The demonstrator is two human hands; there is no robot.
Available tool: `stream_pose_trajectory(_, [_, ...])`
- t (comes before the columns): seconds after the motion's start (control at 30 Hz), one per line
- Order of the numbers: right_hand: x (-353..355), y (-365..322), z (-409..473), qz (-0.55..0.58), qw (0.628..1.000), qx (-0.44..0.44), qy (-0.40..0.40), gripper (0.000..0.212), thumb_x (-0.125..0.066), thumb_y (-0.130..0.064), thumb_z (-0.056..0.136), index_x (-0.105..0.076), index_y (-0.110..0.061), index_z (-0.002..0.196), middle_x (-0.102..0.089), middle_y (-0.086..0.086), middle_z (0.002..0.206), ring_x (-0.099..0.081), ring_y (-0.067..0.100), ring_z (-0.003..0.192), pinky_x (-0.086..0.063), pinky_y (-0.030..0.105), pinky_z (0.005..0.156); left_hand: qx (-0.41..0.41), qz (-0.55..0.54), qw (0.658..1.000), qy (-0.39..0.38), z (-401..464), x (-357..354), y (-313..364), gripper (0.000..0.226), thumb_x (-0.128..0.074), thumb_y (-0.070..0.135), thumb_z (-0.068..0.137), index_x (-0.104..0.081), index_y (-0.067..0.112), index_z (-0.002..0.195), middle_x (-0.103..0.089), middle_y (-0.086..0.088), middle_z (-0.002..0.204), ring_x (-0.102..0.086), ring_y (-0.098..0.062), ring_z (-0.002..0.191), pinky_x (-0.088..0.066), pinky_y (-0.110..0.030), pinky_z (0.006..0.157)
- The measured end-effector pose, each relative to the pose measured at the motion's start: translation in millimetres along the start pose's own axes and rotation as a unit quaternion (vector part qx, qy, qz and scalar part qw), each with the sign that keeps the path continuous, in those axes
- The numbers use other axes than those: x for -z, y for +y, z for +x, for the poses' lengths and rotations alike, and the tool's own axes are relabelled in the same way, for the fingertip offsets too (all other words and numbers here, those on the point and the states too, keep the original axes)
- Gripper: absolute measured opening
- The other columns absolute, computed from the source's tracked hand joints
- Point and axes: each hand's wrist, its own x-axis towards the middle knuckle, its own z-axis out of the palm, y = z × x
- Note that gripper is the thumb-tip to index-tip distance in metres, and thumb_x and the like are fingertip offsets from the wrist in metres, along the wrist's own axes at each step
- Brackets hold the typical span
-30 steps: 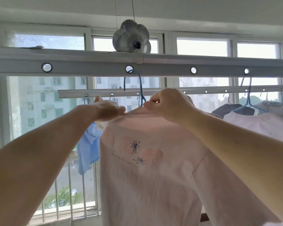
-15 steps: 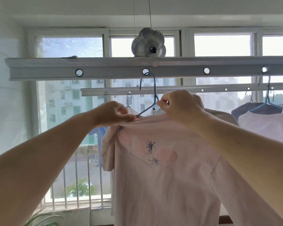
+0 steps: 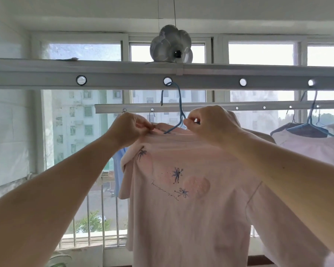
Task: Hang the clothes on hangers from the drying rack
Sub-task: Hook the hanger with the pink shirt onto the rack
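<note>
pink t-shirt on a blue hanger, both hands at the collar

head view: a pale pink t-shirt (image 3: 185,209) hangs on a blue hanger (image 3: 178,112) whose hook sits in a round hole of the near rack bar (image 3: 123,79), the grey rail that runs across the whole picture. the shirt front faces the camera, printed with small blue dragonfly-like figures, a line of thin script and a faint pink heart.

the left hand (image 3: 129,129) is closed in a pinch on the collar at the shirt's left side, thumb and fingertips pressed together on the fabric edge. the right hand (image 3: 210,122) is curled shut at the other side of the collar, fingertips pinched just beside the hanger's neck; whether it grips cloth, hanger wire or both cannot be told. one blue arm of the hanger shows between the two hands, slanting down into the neck opening. both forearms reach up from the lower corners of the picture.

behind, a second, thinner rack bar (image 3: 239,106) carries more hooks. at the right, a dark garment (image 3: 289,129) and a pale garment (image 3: 316,147) hang on another blue hanger (image 3: 309,120). a light blue garment (image 3: 119,170) shows behind the pink shirt's left sleeve. a white flower-shaped fitting (image 3: 171,45) sits above the near bar on two thin wires. windows (image 3: 258,53) fill the background, with metal railings (image 3: 102,218) low down and an apartment block outside.
</note>
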Motion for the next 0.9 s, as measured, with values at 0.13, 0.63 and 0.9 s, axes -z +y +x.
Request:
stream_pose_trajectory(0.13, [1.4,-2.2,1.2,-0.007,1.0,-0.003,0.004,0.032,-0.044,-0.042,0.089,-0.065,-0.022,0.076,-0.063,-0.008,0.071,-0.053,0.019,0.073,-0.03,0.029,0.067,0.006,0.011,1.0,0.028,4.9,5.3,7.3,0.016,-0.063,0.003,0.08,-0.073,0.009,0.092,-0.069,0.003,0.085,-0.061,0.0,0.072,-0.048,-0.012,0.076])
stream_pose_trajectory(0.63, [-10.5,-0.6,-8.6,-0.026,1.0,-0.001,0.005,0.026,-0.046,-0.03,0.092,-0.06,-0.026,0.114,-0.061,-0.003,0.115,-0.052,0.021,0.109,-0.035,0.034,0.086,-0.022,0.039,0.992,-0.116,-12.7,-15.7,-5.8,0.033,-0.055,0.015,0.089,-0.056,0.009,0.122,-0.05,0.005,0.104,-0.049,-0.001,0.083,-0.034,0.007,0.068])
stream_pose_trajectory(0.9, [-30.2,-38.2,-39.4,-0.154,0.923,0.279,0.216,0.016,-0.063,-0.007,0.072,-0.068,-0.018,0.082,-0.067,0.001,0.083,-0.062,0.023,0.076,-0.035,0.034,0.067,0.046,0.006,0.992,-0.119,-8.3,-21.6,-20.7,0.009,-0.066,0.016,0.082,-0.07,0.013,0.09,-0.063,0.008,0.074,-0.054,0.0,0.064,-0.038,0.0,0.051])
